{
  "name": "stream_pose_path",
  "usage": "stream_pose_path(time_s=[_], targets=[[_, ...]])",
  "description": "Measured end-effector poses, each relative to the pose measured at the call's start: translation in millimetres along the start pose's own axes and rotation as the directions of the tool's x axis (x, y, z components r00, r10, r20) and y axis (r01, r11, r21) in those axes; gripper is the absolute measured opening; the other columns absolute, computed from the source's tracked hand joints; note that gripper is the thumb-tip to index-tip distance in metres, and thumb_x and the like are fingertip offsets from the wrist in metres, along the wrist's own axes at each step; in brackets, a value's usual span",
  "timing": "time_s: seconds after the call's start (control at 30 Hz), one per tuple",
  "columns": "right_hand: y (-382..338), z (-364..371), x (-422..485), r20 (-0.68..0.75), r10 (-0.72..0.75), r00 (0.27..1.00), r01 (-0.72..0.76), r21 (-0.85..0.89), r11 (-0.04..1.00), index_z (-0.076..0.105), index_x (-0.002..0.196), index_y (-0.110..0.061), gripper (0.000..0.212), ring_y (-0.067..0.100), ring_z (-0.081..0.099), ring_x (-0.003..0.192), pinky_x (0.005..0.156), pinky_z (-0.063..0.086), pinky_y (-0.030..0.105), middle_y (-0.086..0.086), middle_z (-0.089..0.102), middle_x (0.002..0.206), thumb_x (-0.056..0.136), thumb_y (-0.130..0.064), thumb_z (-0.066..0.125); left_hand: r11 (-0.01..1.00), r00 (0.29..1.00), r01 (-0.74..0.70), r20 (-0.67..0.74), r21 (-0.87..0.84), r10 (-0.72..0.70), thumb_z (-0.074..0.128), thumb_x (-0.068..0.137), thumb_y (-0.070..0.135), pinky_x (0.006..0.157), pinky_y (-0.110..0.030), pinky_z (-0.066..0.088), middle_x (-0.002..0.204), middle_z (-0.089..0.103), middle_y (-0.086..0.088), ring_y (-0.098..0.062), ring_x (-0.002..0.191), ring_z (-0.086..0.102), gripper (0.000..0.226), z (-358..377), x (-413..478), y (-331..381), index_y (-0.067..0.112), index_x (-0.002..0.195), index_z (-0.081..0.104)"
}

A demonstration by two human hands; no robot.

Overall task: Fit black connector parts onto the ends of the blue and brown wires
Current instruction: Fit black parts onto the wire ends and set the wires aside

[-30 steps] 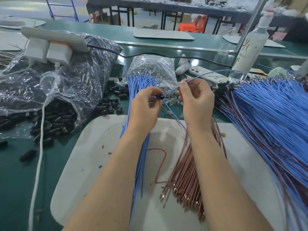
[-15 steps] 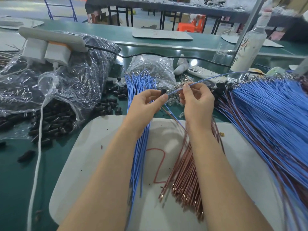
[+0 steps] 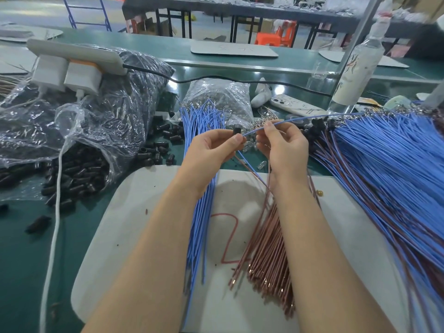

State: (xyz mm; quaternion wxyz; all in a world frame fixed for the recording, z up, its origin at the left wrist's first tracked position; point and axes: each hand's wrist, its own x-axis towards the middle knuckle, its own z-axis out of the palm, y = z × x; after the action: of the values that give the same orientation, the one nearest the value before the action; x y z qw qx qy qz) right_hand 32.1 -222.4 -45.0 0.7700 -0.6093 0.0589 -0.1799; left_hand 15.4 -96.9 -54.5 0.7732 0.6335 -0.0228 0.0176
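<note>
A person's left hand [image 3: 213, 150] pinches a small black plastic connector part [image 3: 236, 131] between thumb and forefinger, while the right hand [image 3: 283, 145] grips a single thin blue wire [image 3: 300, 119] in its fingertips. The wire's end meets the connector just above the far edge of the mat; whether the tip has gone in cannot be told. A paired blue and brown wire [image 3: 252, 169] trails from under the left fingers toward the near side.

Both forearms reach over a long green worktable [image 3: 21, 248], on which lies a pale grey rounded mat [image 3: 360, 224] marked with a red "2". A wide fan of blue and brown wires [image 3: 384, 169] spreads across the right side, with black connectors at its far ends.

On the left, a large crumpled clear plastic bag [image 3: 101, 116] holds black connector parts, and a heap of loose black connectors [image 3: 79, 174] spills from its mouth onto the table.

At centre, a straight bundle of blue wires [image 3: 199, 224] runs from far to near. Just right of it, under the right forearm, lies a bundle of brown wires with bare copper ends [image 3: 269, 255].

Beyond the hands, a smaller clear plastic bag [image 3: 216, 97] holds small silvery metal pieces. A white plastic bottle [image 3: 358, 68] stands at far right, with a white-cased phone [image 3: 295, 107] lying near its base.
</note>
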Motion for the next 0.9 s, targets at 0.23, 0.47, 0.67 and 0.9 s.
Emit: stream_pose_path(time_s=[0.23, 0.47, 0.67, 0.9], targets=[[-5.3, -3.5, 2.4, 0.134, 0.352, 0.926, -0.376, 0.367, 0.851, 0.059, 0.078, -0.011, 0.015, 0.006, 0.062, 0.052, 0.053, 0.052, 0.015, -0.002, 0.066, 0.056, 0.093, -0.007, 0.057, 0.982, 0.997, -0.003, 0.076, -0.188, 0.017, 0.059, 0.090, 0.005, 0.087, -0.022, 0.053, 0.091, 0.074, -0.005, -0.013, 0.091, 0.069, 0.016, 0.8, -1.2, 2.4, -0.002, 0.104, 0.061], [-6.0, -2.7, 1.3, 0.230, 0.463, 0.856, -0.514, 0.481, 0.711, 0.062, 0.073, -0.007, 0.022, 0.007, 0.062, 0.049, 0.052, 0.053, 0.015, 0.001, 0.066, 0.056, 0.094, -0.009, 0.056, 0.954, 0.992, 0.059, 0.125, -0.295, -0.023, 0.055, 0.090, 0.004, 0.085, -0.022, 0.054, 0.087, 0.074, -0.003, -0.011, 0.086, 0.069, 0.009, -0.1, -2.7, 5.1, 0.004, 0.093, 0.064], [-4.2, -3.5, 2.6, 0.216, 0.454, 0.865, -0.500, 0.465, 0.731, 0.066, 0.069, -0.008, 0.026, 0.007, 0.062, 0.050, 0.053, 0.053, 0.015, 0.001, 0.067, 0.056, 0.094, -0.010, 0.057, 0.955, 0.989, 0.099, 0.133, -0.280, -0.064, 0.056, 0.090, 0.006, 0.086, -0.022, 0.054, 0.084, 0.073, 0.000, -0.008, 0.084, 0.068, 0.008, -0.4, -3.7, 5.6, 0.005, 0.094, 0.063], [-5.7, -1.8, -0.3, 0.222, 0.489, 0.843, -0.531, 0.479, 0.699, 0.064, 0.069, -0.006, 0.027, 0.006, 0.061, 0.047, 0.050, 0.052, 0.015, 0.000, 0.065, 0.054, 0.094, -0.011, 0.056, 0.954, 0.987, 0.070, 0.158, -0.291, -0.024, 0.056, 0.090, 0.005, 0.086, -0.022, 0.054, 0.086, 0.072, -0.001, -0.008, 0.083, 0.067, 0.009, 1.1, -6.0, 8.7, 0.006, 0.094, 0.065]])
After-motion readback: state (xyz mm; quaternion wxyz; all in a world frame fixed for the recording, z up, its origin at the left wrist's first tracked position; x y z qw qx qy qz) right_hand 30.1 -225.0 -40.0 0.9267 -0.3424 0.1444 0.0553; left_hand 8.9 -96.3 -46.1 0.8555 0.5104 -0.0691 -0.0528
